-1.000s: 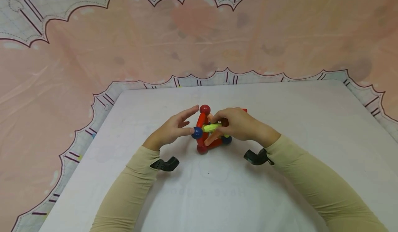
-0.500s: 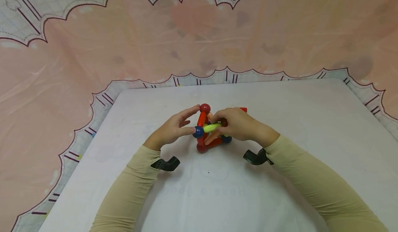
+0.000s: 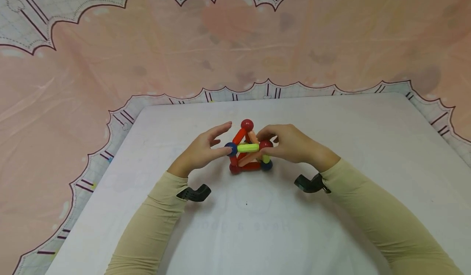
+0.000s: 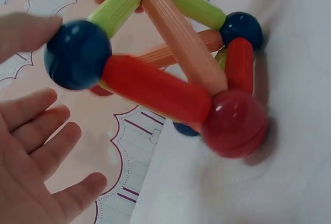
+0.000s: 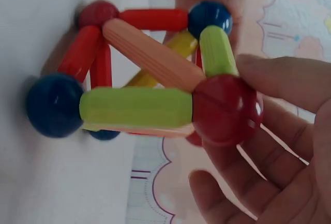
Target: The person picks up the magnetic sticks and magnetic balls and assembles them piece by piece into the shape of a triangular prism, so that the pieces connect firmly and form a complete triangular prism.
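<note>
A building-toy frame of coloured rods and balls (image 3: 250,166) stands between the two hands on the white tabletop. My left hand (image 3: 200,149) touches its near upper blue ball (image 4: 77,54) with the thumb, while the other fingers spread loosely, apart from the frame in the left wrist view. Thumb and fingers of my right hand (image 3: 294,145) pinch the upper red ball (image 5: 227,109). A yellow-green rod (image 3: 248,147) joins those two balls. From that red ball an orange rod (image 4: 186,43) slants down to a lower red ball (image 4: 234,123). Another red ball (image 3: 247,125) tops the far side.
The white tabletop (image 3: 246,242) extends around the frame and both forearms. Behind it hangs a pink patterned cloth (image 3: 235,46) with a scalloped border. Small black cameras (image 3: 195,193) are strapped at both wrists.
The frame has turned a little, its far red ball shifting right and away. My right hand has shifted right along the yellow-green rod, which now shows whole, onto the red ball.
</note>
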`<state>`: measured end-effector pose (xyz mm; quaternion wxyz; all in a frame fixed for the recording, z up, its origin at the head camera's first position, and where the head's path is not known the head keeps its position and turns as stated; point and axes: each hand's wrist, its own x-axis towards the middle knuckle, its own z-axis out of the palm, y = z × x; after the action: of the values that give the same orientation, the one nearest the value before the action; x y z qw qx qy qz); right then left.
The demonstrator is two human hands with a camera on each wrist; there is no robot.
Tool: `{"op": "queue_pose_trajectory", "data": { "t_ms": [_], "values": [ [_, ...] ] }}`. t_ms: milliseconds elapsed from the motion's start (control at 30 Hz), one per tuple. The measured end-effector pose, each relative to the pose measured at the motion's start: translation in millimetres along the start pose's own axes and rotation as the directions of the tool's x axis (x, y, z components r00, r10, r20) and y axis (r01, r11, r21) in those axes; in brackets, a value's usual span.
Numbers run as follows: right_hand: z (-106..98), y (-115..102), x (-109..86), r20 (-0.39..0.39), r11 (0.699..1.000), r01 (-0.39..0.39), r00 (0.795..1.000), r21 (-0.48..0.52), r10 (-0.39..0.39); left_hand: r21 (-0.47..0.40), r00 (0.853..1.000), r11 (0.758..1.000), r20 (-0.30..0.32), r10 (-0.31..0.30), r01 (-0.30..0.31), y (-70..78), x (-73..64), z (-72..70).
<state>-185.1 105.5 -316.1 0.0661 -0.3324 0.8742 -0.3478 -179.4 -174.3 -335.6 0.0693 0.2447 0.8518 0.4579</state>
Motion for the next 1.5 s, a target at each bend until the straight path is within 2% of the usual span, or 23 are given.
{"op": "queue_pose_trajectory", "data": {
  "t_ms": [167, 300, 433, 533, 667, 733, 800, 900, 1033, 1233, 1367, 1500],
  "values": [
    [0.9, -1.1, -1.2, 0.01, 0.996, -0.002, 1.0, 0.085, 0.001, -0.036, 0.992, 0.998, -0.114, -0.059, 0.055, -1.6, 1.1, -0.6],
    [3.7, -1.5, -1.4, 0.013, 0.987, 0.011, 1.0, 0.158, -0.014, -0.033, 0.967, 0.993, -0.226, -0.115, 0.11, -1.1, 4.5, 0.3],
    [3.7, 0.7, -1.4, 0.001, 0.99, 0.025, 1.0, 0.14, -0.025, -0.012, 0.946, 0.991, -0.298, -0.13, 0.133, 0.5, 7.8, 2.1],
    [-0.1, 8.3, -2.5, -0.035, 0.996, -0.001, 0.999, 0.086, 0.004, 0.023, 0.934, 0.989, -0.332, -0.133, 0.149, 4.3, 7.9, 5.5],
    [-6.3, 24.9, -4.9, -0.073, 0.995, -0.072, 0.994, 0.065, 0.077, 0.11, 0.946, 0.982, -0.304, -0.112, 0.151, 13.4, 5.7, 13.7],
    [-8.6, 34.7, -5.4, -0.08, 0.992, -0.102, 0.991, 0.074, 0.108, 0.148, 0.955, 0.977, -0.274, -0.11, 0.155, 18.8, 5.0, 19.5],
    [-10.8, 44.0, -5.3, -0.084, 0.988, -0.129, 0.987, 0.084, 0.136, 0.176, 0.958, 0.969, -0.261, -0.122, 0.171, 23.9, 5.0, 25.9],
    [-13.3, 56.4, -4.1, -0.088, 0.981, -0.168, 0.98, 0.092, 0.176, 0.189, 0.946, 0.96, -0.288, -0.148, 0.208, 31.2, 4.0, 35.3],
    [-15.2, 69.8, -1.9, -0.102, 0.971, -0.225, 0.967, 0.084, 0.233, 0.195, 0.932, 0.954, -0.327, -0.154, 0.226, 38.9, 2.6, 46.9],
    [-15.2, 82.1, 2.4, -0.103, 0.96, -0.274, 0.955, 0.061, 0.279, 0.211, 0.925, 0.951, -0.352, -0.143, 0.227, 42.1, 3.0, 58.3],
    [-14.0, 87.5, 5.1, -0.093, 0.947, -0.317, 0.942, 0.056, 0.321, 0.235, 0.935, 0.951, -0.337, -0.115, 0.202, 40.0, 5.4, 57.1],
    [-11.3, 90.2, 7.2, -0.076, 0.925, -0.378, 0.922, 0.042, 0.38, 0.25, 0.959, 0.954, -0.269, -0.092, 0.162, 34.8, 7.6, 48.2]
  ]
}}
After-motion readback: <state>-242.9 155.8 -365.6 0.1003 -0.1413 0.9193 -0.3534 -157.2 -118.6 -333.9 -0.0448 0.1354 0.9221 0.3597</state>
